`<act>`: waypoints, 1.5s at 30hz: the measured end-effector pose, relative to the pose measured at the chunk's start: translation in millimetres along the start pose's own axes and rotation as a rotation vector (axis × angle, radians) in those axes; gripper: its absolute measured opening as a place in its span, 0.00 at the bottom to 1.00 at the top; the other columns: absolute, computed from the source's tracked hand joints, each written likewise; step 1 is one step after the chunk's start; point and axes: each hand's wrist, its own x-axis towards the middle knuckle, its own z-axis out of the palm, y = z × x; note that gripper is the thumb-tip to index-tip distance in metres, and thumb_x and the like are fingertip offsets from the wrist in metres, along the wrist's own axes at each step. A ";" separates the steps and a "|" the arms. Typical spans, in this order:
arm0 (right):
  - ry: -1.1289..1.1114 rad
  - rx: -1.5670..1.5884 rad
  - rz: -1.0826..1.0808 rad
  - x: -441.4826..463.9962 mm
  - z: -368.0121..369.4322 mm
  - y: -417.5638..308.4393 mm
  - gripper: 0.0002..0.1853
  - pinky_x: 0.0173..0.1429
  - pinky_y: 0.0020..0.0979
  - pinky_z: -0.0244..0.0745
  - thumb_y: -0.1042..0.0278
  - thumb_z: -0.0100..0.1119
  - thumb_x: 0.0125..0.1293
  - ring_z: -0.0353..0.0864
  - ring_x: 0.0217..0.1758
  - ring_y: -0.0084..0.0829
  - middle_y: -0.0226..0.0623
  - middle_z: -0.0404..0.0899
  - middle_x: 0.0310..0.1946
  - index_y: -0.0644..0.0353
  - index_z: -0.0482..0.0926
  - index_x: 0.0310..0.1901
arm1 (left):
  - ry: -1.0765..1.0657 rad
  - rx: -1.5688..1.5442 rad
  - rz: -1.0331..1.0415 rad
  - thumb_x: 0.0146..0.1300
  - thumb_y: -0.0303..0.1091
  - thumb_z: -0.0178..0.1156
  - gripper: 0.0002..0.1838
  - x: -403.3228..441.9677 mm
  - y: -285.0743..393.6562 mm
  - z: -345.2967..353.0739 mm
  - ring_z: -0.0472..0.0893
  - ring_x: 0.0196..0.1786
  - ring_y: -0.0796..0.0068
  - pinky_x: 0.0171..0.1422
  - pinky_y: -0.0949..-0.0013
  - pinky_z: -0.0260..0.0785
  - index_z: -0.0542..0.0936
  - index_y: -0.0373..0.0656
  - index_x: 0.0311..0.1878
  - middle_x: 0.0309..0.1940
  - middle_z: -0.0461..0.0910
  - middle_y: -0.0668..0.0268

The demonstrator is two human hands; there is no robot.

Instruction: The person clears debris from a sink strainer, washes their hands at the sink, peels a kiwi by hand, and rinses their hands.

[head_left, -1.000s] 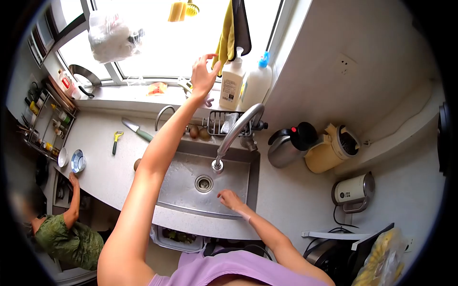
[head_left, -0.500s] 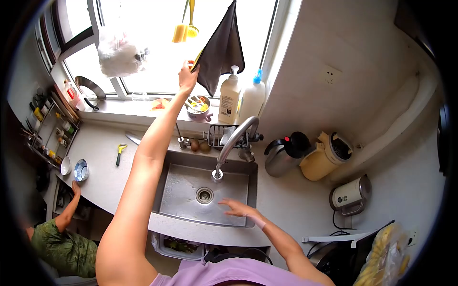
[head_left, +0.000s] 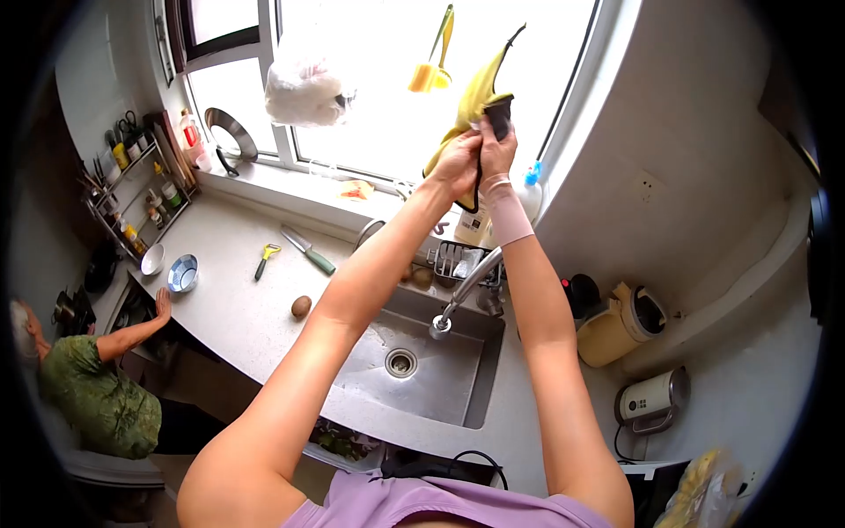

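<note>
Both my hands are raised in front of the window, gripping a cleaning cloth [head_left: 478, 92] that is yellow on one face and dark grey on the other, with a black edge. My left hand [head_left: 456, 165] is closed on its lower left part. Close beside it, my right hand [head_left: 498, 151] is closed around a bunched dark portion. One corner of the cloth points up to the right. Below my hands, a pump bottle [head_left: 472, 227] and a blue-topped bottle [head_left: 532, 189] are partly covered by my right forearm.
Below stands the steel sink [head_left: 440, 387] with its curved faucet [head_left: 471, 286]. A knife [head_left: 310, 251], a peeler [head_left: 266, 261] and a brown egg-shaped item [head_left: 301, 306] lie on the counter. At left, another person's hand [head_left: 163, 304] is near a blue-patterned bowl [head_left: 183, 274]. Jugs [head_left: 620, 326] stand right.
My right hand has risen from over the sink to grip the cloth beside my left. The cloth's yellow face now shows. The view has shifted, uncovering the whole knife and the brown item.
</note>
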 end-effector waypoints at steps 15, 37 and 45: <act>-0.120 0.496 0.640 21.0 -39.7 8.7 0.25 0.62 0.40 0.70 0.51 0.31 0.73 0.76 0.53 0.40 0.43 0.76 0.50 0.62 0.70 0.56 | 0.320 1.816 0.436 0.54 0.45 0.66 0.31 -6.9 14.5 23.8 0.76 0.53 0.48 0.57 0.57 0.69 0.67 0.45 0.59 0.46 0.79 0.52; -0.378 0.188 0.557 -74.6 -27.0 -58.9 0.31 0.73 0.35 0.54 0.52 0.31 0.72 0.60 0.70 0.35 0.45 0.61 0.67 0.67 0.54 0.69 | 0.766 1.374 0.185 0.70 0.46 0.43 0.18 52.9 13.4 -13.8 0.81 0.46 0.52 0.50 0.55 0.73 0.74 0.43 0.49 0.40 0.82 0.52; -0.893 0.828 0.747 -213.0 -130.1 -93.7 0.31 0.58 0.49 0.70 0.44 0.45 0.69 0.78 0.52 0.44 0.49 0.79 0.47 0.66 0.68 0.60 | 0.364 0.734 0.136 0.62 0.40 0.61 0.32 -67.9 -6.5 -51.3 0.73 0.54 0.72 0.56 0.63 0.68 0.59 0.43 0.65 0.53 0.74 0.55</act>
